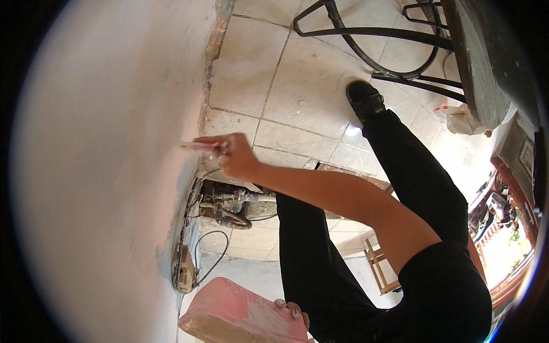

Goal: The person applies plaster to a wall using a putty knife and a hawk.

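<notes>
Pressing against the wall (103, 171) at the left centre of the frame, a trowel (200, 147) shows as a thin, pale pink blade, smeared with plaster and blurred, so its exact shape is hard to tell. It points left from the right hand (237, 160), its tip touching the pinkish-white wall surface. The right hand is closed around the trowel's handle, fingers curled tight with the thumb side up; the bare forearm runs from it down toward the lower right of the frame.

At the lower centre a board (240, 314) lies flat and tilted, pink on top with a patch of white plaster spread over its right part and a pale, dusty edge facing down. The left hand (291, 311) grips the board's right edge, its fingertips wrapped over the top and dusted white; the rest of the hand is hidden beneath the board.

Between the two hands, near the foot of the wall, sits a dirty grey machine (229, 206) with cables looping down to a small box (184, 268). Black trousers (320, 268) fill the lower right, ending in a black shoe (366, 100) on the tiled floor (297, 86). A dark metal chair frame (372, 46) stands at the upper right, with a crumpled white bag (460, 119) beside it.
</notes>
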Tool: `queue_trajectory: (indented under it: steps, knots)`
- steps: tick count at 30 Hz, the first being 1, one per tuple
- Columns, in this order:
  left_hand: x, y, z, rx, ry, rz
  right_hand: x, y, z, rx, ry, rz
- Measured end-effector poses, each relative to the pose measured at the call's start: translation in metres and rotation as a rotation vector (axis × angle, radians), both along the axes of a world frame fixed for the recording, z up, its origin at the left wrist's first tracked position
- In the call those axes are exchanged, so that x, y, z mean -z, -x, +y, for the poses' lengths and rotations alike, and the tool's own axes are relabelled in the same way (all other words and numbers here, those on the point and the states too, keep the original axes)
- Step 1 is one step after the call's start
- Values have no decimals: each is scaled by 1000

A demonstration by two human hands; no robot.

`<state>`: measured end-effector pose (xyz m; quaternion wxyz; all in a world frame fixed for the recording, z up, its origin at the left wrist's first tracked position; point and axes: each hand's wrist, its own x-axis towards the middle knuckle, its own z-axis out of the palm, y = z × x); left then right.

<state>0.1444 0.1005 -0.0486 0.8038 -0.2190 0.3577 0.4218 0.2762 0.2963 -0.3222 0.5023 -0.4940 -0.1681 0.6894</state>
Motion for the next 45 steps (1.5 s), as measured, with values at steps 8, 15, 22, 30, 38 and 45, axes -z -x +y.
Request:
queue_trajectory:
  steps: [8, 15, 22, 30, 38, 45]
  knots:
    - [-5, -13, 4, 16, 28, -1, 103, -106, 122, 770, -4, -139]
    - [0, 1, -11, -35, 12, -39, 19, -25, 81, 334, -113, -309]
    - [9, -25, 20, -1, 9, -155, 5, -21, 12, 163, -149, 213]
    - [1, -21, 18, 17, 32, -64, 51, -116, 133, 693, -46, -12]
    - [-6, -20, 21, 25, 51, -32, -18, -19, 17, -97, 43, 99]
    - [-12, -21, 25, 42, 68, 0, 49, -72, 59, 635, -56, 122]
